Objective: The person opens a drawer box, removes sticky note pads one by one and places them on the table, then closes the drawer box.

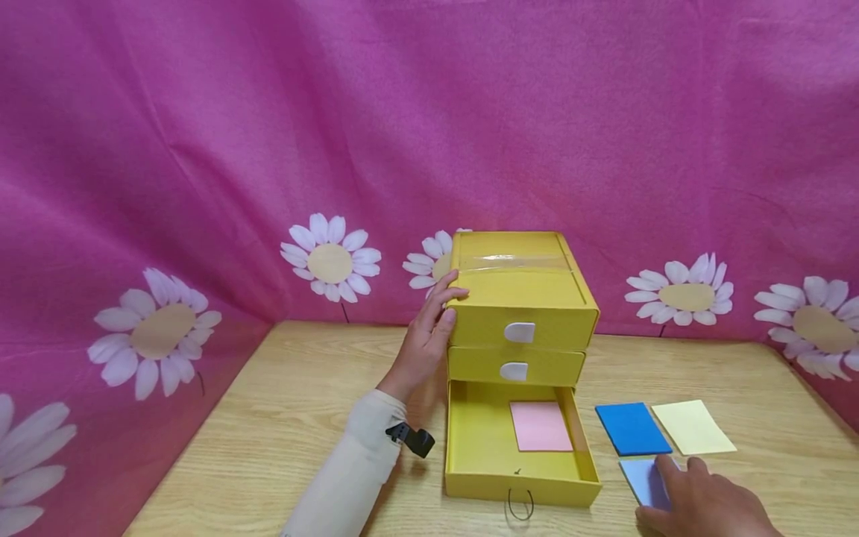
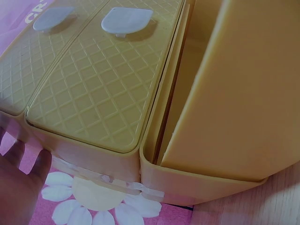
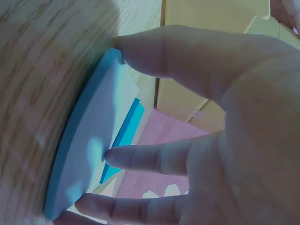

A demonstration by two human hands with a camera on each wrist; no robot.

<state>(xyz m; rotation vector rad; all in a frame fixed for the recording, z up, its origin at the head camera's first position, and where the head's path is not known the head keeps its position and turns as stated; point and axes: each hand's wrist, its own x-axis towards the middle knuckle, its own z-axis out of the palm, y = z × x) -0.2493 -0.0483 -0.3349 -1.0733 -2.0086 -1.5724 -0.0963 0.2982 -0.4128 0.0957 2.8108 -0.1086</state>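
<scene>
My left hand (image 1: 426, 347) rests against the left side of a yellow drawer box (image 1: 523, 287), its fingertips at the top edge. The lowest drawer (image 1: 470, 447) is pulled out, with a pink sticky note pad (image 1: 542, 426) lying in its right part. On the table to the right, my right hand (image 1: 711, 501) holds a light blue sticky note pad (image 3: 89, 126), thumb at one edge and fingertips on its face. The hand covers part of that pad. Just beyond it lie a dark blue sticky note pad (image 1: 633, 429) and a pale yellow one (image 1: 694, 427).
The two upper drawers are closed and carry white tabs (image 1: 520, 333). A thin black wire loop (image 1: 520, 505) hangs from the open drawer's front. Behind the wooden table (image 1: 282, 418) hangs a pink cloth (image 1: 429, 112) with white flowers.
</scene>
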